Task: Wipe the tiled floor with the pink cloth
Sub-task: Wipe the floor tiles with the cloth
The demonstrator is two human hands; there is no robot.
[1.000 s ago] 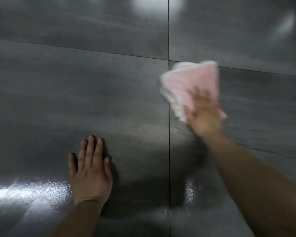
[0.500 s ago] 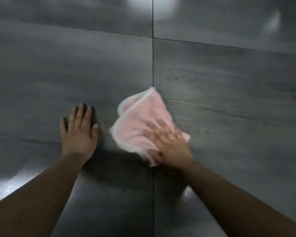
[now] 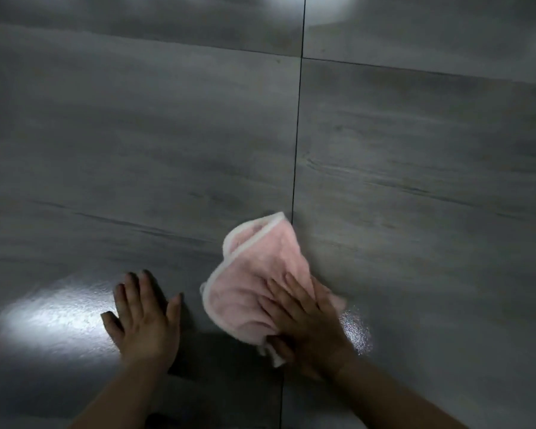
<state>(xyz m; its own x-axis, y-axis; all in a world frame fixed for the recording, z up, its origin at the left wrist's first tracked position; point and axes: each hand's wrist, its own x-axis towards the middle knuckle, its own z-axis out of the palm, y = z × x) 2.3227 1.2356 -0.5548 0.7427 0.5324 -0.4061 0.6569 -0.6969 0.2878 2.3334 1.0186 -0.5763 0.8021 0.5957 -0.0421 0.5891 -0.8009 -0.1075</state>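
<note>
Pink cloth (image 3: 254,283) at six o'clock, pressed under the flat-fingered right hand (image 3: 307,323); left hand (image 3: 146,323) flat at seven. Wiping seems midway: tiled floor (image 3: 415,150) toward twelve looks undone.

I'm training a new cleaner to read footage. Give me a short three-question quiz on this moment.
1. True or false: the left hand grips the pink cloth.
2. The right hand is: A) lifted in the air; B) pressing the cloth down with spread fingers; C) out of view.
3. What colour is the cloth's edging?
Key: 1 false, it rests flat on the tiled floor; 2 B; 3 white.
</note>
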